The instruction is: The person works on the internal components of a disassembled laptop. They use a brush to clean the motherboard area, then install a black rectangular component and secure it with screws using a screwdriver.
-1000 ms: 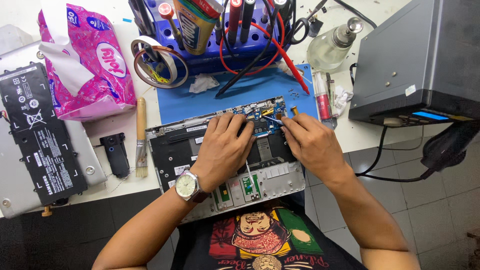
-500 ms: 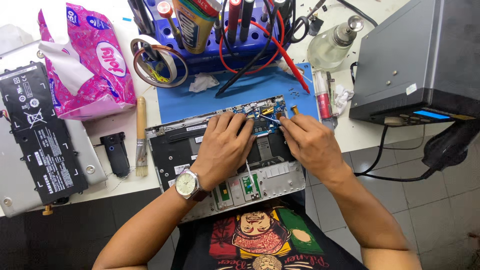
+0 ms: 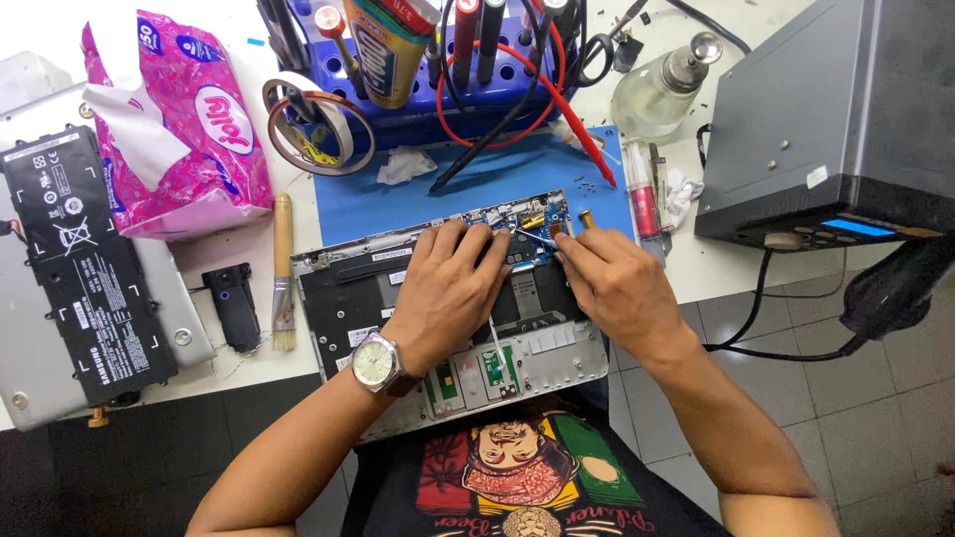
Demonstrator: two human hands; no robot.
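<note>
1. Nearest the camera, the opened laptop chassis [image 3: 448, 318] lies upside down at the table edge, its front hanging slightly over the person's lap, probably so that the exposed boards sit within easy reach.
2. The left hand [image 3: 453, 293], with a wristwatch [image 3: 370, 363] on the wrist, lies flat and spread on the dark inner panel, fingers together and holding nothing; it seems to steady the chassis.
3. The right hand [image 3: 612, 283] pinches a thin tool [image 3: 537, 239] between narrow fingertips, with the tip on the small blue circuit board [image 3: 517, 224] near the chassis's far edge.
4. Left of the chassis lie a wooden-handled brush [image 3: 284, 268] and a small black part [image 3: 231, 303], set aside but close.
5. Farther left, a flat black battery pack [image 3: 80, 268] with white label markings rests on a silver cover [image 3: 30, 348].
6. Under the chassis's far edge, a blue mat [image 3: 448, 184] gives a soft working surface.
7. Beyond it stand a pink tissue packet [image 3: 189, 129] with a white oval label, a blue tool rack [image 3: 438, 89] and a clear glass bottle [image 3: 662, 89].
8. At right, a grey box-shaped unit [image 3: 816, 129] has a lit blue panel.
</note>
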